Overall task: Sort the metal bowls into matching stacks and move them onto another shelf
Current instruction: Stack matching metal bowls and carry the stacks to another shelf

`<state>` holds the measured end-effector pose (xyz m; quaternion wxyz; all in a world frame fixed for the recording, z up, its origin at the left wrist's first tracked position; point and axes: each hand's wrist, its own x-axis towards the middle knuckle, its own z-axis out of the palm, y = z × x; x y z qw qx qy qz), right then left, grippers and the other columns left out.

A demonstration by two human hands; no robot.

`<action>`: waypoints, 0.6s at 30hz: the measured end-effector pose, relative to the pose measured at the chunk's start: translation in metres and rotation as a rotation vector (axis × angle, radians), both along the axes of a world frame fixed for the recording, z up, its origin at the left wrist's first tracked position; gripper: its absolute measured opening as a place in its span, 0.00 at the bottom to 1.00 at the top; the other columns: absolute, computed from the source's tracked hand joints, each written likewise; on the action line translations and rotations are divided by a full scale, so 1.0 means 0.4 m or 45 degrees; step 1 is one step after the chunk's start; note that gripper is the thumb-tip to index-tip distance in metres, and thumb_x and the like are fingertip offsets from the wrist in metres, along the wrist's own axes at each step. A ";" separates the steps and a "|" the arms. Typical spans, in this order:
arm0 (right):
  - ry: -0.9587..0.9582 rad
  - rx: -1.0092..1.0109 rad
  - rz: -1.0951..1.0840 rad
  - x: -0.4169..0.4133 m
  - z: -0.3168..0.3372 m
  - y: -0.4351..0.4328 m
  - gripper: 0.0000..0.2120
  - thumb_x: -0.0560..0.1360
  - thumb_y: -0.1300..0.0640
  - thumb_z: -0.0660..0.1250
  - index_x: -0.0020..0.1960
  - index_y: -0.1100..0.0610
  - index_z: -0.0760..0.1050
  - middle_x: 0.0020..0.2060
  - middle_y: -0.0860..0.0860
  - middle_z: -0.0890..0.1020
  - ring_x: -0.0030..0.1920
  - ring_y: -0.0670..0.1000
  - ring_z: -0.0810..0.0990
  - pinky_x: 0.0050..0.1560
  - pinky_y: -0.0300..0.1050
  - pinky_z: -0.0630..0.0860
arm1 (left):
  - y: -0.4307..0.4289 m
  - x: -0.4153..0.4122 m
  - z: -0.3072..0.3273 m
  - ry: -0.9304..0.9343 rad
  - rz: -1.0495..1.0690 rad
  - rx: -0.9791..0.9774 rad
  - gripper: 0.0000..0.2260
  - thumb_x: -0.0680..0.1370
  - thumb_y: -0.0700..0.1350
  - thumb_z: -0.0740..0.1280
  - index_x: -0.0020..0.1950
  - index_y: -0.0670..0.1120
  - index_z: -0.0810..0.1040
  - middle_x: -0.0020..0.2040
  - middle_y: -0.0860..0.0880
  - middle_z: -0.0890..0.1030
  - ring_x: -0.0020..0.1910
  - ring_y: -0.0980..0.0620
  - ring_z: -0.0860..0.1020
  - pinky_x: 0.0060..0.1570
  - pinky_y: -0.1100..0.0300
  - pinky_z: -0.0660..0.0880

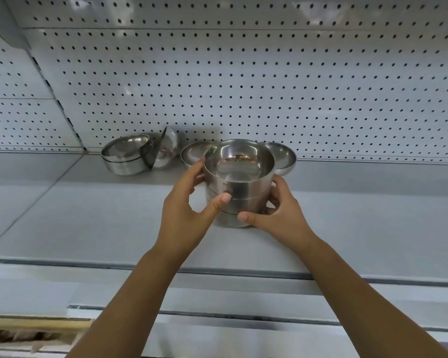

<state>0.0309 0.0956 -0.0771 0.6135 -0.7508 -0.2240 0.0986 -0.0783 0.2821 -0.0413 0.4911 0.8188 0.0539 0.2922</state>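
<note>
A stack of three straight-sided metal bowls [239, 187] stands on the grey shelf [360, 223] in the middle of the view. My left hand [184, 215] grips its left side, thumb on the front wall. My right hand [277, 215] grips the lower right side, thumb across the bottom bowl. Behind the stack, a rounded bowl [193, 153] shows at its left and another rounded bowl [282, 157] at its right. Further left, a tilted stack of two straight-sided bowls [126, 157] leans against a rounded bowl [167, 148] standing on its edge.
A white pegboard back wall [269, 81] rises behind the bowls. The shelf's front edge has a grey rail [88, 263]. A lower shelf lip [217, 313] and a wooden piece [36, 325] lie at the bottom left.
</note>
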 end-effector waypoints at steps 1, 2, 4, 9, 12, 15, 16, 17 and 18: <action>0.008 -0.005 0.021 -0.001 0.003 0.006 0.48 0.57 0.42 0.87 0.71 0.38 0.66 0.64 0.41 0.80 0.66 0.46 0.78 0.60 0.46 0.82 | 0.004 -0.005 0.000 -0.007 0.004 0.000 0.33 0.74 0.55 0.74 0.77 0.56 0.68 0.67 0.58 0.79 0.67 0.60 0.76 0.65 0.62 0.72; 0.014 -0.011 0.041 -0.003 0.007 0.011 0.49 0.57 0.43 0.87 0.71 0.38 0.65 0.64 0.40 0.79 0.66 0.45 0.78 0.59 0.42 0.81 | 0.011 -0.009 -0.001 -0.016 0.004 -0.016 0.32 0.75 0.55 0.74 0.77 0.57 0.68 0.67 0.59 0.79 0.66 0.60 0.76 0.64 0.61 0.72; 0.031 -0.010 0.066 -0.006 0.016 0.023 0.49 0.58 0.46 0.86 0.72 0.38 0.63 0.65 0.38 0.76 0.66 0.41 0.77 0.57 0.38 0.80 | 0.031 -0.014 -0.006 -0.027 0.003 -0.120 0.30 0.76 0.53 0.74 0.76 0.56 0.68 0.66 0.58 0.80 0.66 0.59 0.78 0.64 0.58 0.74; 0.056 -0.019 0.091 -0.013 0.021 0.071 0.48 0.63 0.51 0.86 0.74 0.40 0.61 0.67 0.39 0.74 0.62 0.36 0.76 0.54 0.33 0.79 | 0.120 0.003 -0.027 -0.087 0.420 -0.332 0.21 0.79 0.50 0.72 0.70 0.49 0.75 0.61 0.54 0.82 0.59 0.61 0.80 0.58 0.62 0.77; 0.059 -0.008 0.123 -0.013 0.018 0.109 0.50 0.61 0.47 0.86 0.75 0.39 0.60 0.68 0.40 0.74 0.66 0.42 0.76 0.63 0.44 0.80 | 0.215 0.025 -0.044 -0.080 0.672 -0.321 0.18 0.79 0.51 0.72 0.68 0.49 0.76 0.64 0.52 0.78 0.63 0.55 0.78 0.60 0.58 0.75; 0.059 -0.003 0.115 -0.015 0.007 0.138 0.53 0.58 0.41 0.86 0.75 0.37 0.60 0.69 0.41 0.74 0.69 0.47 0.76 0.66 0.50 0.79 | 0.315 0.052 -0.044 0.037 0.798 -0.148 0.20 0.78 0.50 0.72 0.70 0.50 0.75 0.68 0.46 0.72 0.69 0.46 0.72 0.69 0.54 0.68; 0.050 -0.006 0.109 -0.019 0.004 0.144 0.54 0.58 0.39 0.86 0.75 0.37 0.59 0.70 0.42 0.74 0.69 0.47 0.76 0.67 0.50 0.79 | 0.352 0.063 -0.044 0.094 0.803 -0.140 0.23 0.77 0.52 0.73 0.71 0.50 0.74 0.70 0.44 0.71 0.72 0.44 0.70 0.71 0.54 0.66; 0.039 -0.010 0.100 -0.023 0.001 0.148 0.54 0.58 0.38 0.85 0.76 0.37 0.59 0.70 0.41 0.74 0.69 0.47 0.76 0.67 0.48 0.79 | 0.386 0.072 -0.041 0.154 0.793 -0.153 0.27 0.75 0.57 0.73 0.73 0.51 0.73 0.72 0.42 0.71 0.73 0.43 0.69 0.73 0.52 0.66; 0.025 -0.009 0.092 -0.025 -0.001 0.149 0.54 0.59 0.39 0.85 0.76 0.38 0.59 0.70 0.41 0.74 0.69 0.46 0.77 0.66 0.45 0.79 | 0.417 0.080 -0.041 0.203 0.776 -0.165 0.32 0.72 0.63 0.72 0.73 0.53 0.73 0.72 0.42 0.72 0.73 0.42 0.69 0.73 0.48 0.68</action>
